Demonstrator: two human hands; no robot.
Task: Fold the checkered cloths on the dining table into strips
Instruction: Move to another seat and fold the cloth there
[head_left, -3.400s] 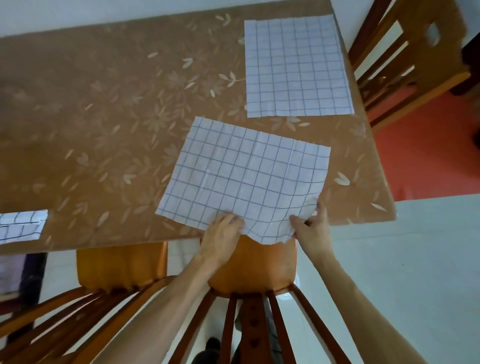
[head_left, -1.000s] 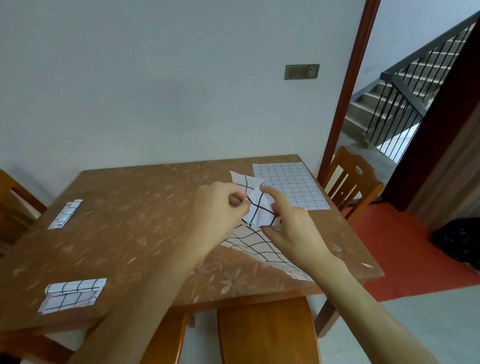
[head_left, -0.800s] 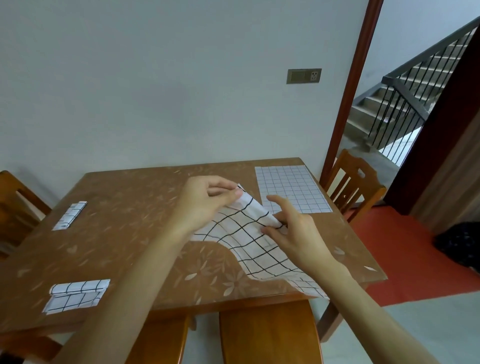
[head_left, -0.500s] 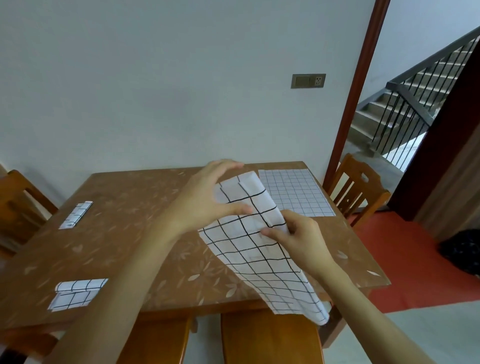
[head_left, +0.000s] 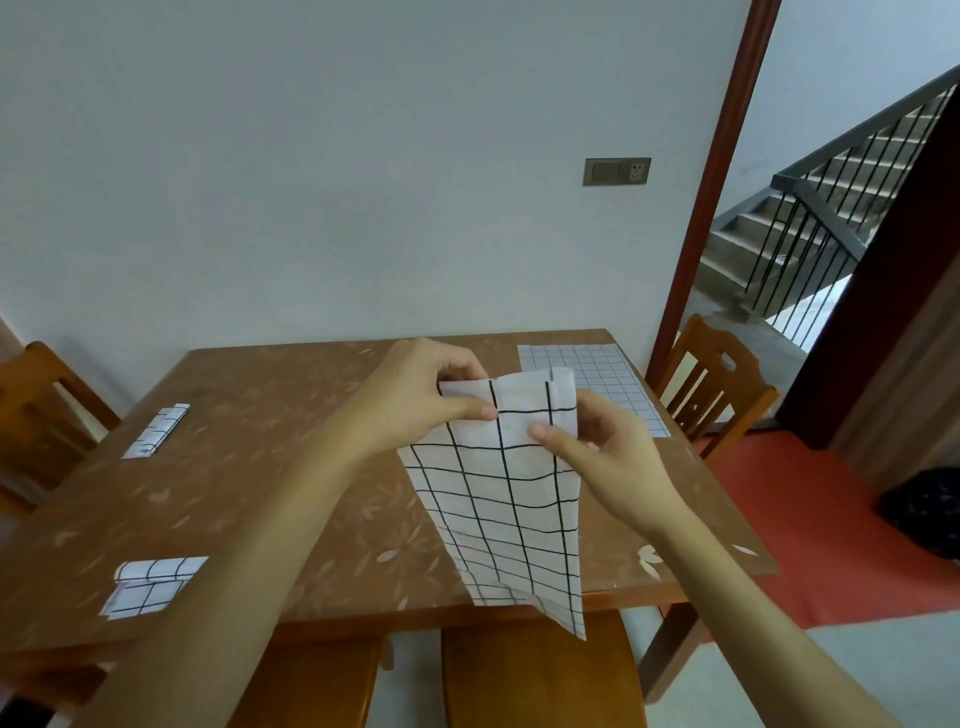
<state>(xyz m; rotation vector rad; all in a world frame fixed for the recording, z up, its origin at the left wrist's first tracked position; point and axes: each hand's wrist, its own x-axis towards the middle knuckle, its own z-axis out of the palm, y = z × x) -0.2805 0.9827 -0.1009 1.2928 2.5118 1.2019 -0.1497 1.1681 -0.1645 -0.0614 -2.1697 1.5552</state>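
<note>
Checkered cloth (head_left: 509, 493) is held raised over the right half of the bench (head_left: 260, 467), its upper edge between the hands. Left hand (head_left: 421, 400) pinches the top left; right hand (head_left: 608, 457) pinches the top right. The lower end droops past the near bench edge. Flat cloth (head_left: 597, 379) lies far right.

L hand (head_left: 421, 397) & R hand (head_left: 602, 462) pinch top of checkered cloth (head_left: 511, 499), hanging over dining table (head_left: 260, 467).
</note>
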